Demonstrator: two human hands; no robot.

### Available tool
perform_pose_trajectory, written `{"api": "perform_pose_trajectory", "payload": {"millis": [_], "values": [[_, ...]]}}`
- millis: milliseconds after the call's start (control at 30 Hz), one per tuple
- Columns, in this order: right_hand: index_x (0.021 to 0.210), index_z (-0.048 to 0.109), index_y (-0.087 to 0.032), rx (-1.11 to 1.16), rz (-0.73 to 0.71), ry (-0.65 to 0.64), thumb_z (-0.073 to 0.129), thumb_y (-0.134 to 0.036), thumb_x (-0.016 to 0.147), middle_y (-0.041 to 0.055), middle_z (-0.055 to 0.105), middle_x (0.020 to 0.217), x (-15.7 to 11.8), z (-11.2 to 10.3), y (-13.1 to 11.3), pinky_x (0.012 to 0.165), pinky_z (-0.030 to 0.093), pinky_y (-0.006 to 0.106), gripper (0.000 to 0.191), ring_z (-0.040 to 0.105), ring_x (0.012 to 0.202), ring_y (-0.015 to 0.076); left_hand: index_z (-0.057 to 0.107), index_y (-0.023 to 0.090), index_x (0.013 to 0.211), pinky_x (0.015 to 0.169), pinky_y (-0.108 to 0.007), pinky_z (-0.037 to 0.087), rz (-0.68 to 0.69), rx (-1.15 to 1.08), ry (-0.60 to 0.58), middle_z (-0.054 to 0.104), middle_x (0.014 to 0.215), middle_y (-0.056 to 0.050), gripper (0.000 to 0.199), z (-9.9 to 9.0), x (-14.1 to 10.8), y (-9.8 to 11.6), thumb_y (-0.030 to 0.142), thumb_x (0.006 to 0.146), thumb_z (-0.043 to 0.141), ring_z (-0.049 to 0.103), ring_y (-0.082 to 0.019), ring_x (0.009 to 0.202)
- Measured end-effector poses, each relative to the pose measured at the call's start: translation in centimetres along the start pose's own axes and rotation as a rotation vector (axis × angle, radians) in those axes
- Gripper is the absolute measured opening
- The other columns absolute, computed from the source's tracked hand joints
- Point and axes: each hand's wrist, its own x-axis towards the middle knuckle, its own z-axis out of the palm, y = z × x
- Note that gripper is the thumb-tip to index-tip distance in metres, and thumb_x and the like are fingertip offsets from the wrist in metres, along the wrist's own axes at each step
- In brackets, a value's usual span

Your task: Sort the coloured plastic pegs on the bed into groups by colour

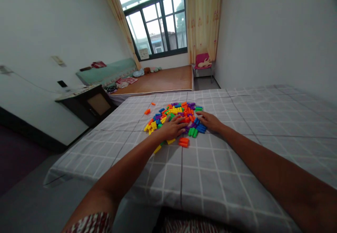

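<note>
A heap of small plastic toy pieces point(172, 111) in yellow, orange, blue, green and purple lies on the grey checked cloth point(210, 177). Over the near middle of the heap my left hand point(173, 127) rests with its fingers spread, hiding some pieces below. My right hand point(210, 121) is at the heap's right edge, fingers stretched toward the blue pieces point(201, 127). Close by the left fingertips are green pieces point(193, 132). An orange group of joined pieces point(183, 142) sits apart in front. Yellow pieces point(157, 149) lie beside my left wrist.
A few orange pieces point(147, 111) lie apart at the left. Beyond the cloth stands a bed point(165, 80) with a brown mat. A dark cabinet point(97, 105) is at the left and a pink chair point(202, 59) at the back, under a window point(160, 26).
</note>
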Motion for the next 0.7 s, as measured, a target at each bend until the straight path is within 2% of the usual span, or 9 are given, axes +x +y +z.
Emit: {"api": "perform_pose_trajectory", "payload": {"millis": [100, 200, 300, 400, 467, 533, 700], "values": [[0.127, 0.061, -0.022, 0.041, -0.114, -0.044, 0.050, -0.038, 0.090, 0.0094, 0.065, 0.127, -0.4, 0.0, -0.3, 0.098, 0.047, 0.043, 0.042, 0.062, 0.111, 0.0262, 0.044, 0.042, 0.141, 0.113, -0.061, 0.018, -0.113, -0.005, -0.051, 0.033, 0.156, 0.002, 0.046, 0.7, -0.5, -1.0, 0.051, 0.097, 0.032, 0.025, -0.031, 0.143], [0.125, 0.063, -0.026, 0.075, -0.239, -0.109, 0.064, -0.043, 0.083, 0.0069, 0.063, 0.130, -0.8, -0.2, -1.3, 0.107, 0.039, 0.048, 0.046, 0.054, 0.124, 0.0296, 0.049, 0.041, 0.138, 0.113, -0.062, 0.018, -0.232, -0.034, -0.044, 0.031, 0.157, 0.002, 0.047, 0.8, -0.7, -4.0, 0.053, 0.097, 0.029, 0.024, -0.031, 0.144], [0.121, 0.065, -0.030, 0.121, -0.268, -0.135, 0.073, -0.041, 0.075, 0.0060, 0.063, 0.130, -1.0, -0.2, -1.8, 0.108, 0.037, 0.049, 0.048, 0.053, 0.125, 0.0299, 0.049, 0.038, 0.138, 0.111, -0.060, 0.023, -0.388, -0.050, 0.006, 0.035, 0.155, -0.002, 0.048, 0.6, -0.9, -6.9, 0.054, 0.097, 0.030, 0.027, -0.030, 0.143], [0.113, 0.069, -0.028, 0.134, -0.245, -0.100, 0.070, -0.038, 0.078, 0.0066, 0.068, 0.121, -0.7, -0.2, -1.5, 0.105, 0.040, 0.049, 0.037, 0.057, 0.119, 0.0286, 0.048, 0.033, 0.139, 0.111, -0.050, 0.032, -0.463, -0.065, 0.048, 0.046, 0.148, -0.006, 0.050, 0.4, -1.0, -8.1, 0.053, 0.096, 0.034, 0.039, -0.026, 0.137], [0.108, 0.071, -0.026, 0.116, -0.234, -0.087, 0.066, -0.037, 0.081, 0.0063, 0.071, 0.114, -0.5, -0.1, -1.2, 0.102, 0.043, 0.047, 0.029, 0.061, 0.113, 0.0272, 0.052, 0.032, 0.136, 0.109, -0.045, 0.035, -0.409, -0.077, 0.027, 0.050, 0.144, -0.006, 0.048, 0.4, -0.8, -7.7, 0.052, 0.097, 0.034, 0.045, -0.024, 0.132], [0.104, 0.072, -0.025, 0.102, -0.218, -0.078, 0.065, -0.037, 0.082, 0.0057, 0.072, 0.110, -0.4, -0.1, -1.0, 0.098, 0.046, 0.044, 0.027, 0.064, 0.107, 0.0261, 0.055, 0.032, 0.134, 0.110, -0.044, 0.034, -0.307, -0.084, -0.004, 0.048, 0.145, -0.005, 0.048, 0.4, -0.6, -6.2, 0.052, 0.097, 0.032, 0.045, -0.024, 0.132], [0.105, 0.072, -0.023, 0.077, -0.122, -0.016, 0.064, -0.038, 0.082, 0.0070, 0.073, 0.109, -0.5, -0.1, -1.2, 0.092, 0.049, 0.042, 0.028, 0.067, 0.101, 0.0267, 0.052, 0.035, 0.137, 0.112, -0.046, 0.030, -0.038, -0.098, -0.005, 0.041, 0.151, -0.005, 0.047, -0.1, -1.4, 0.0, 0.051, 0.098, 0.033, 0.038, -0.026, 0.137]]}}
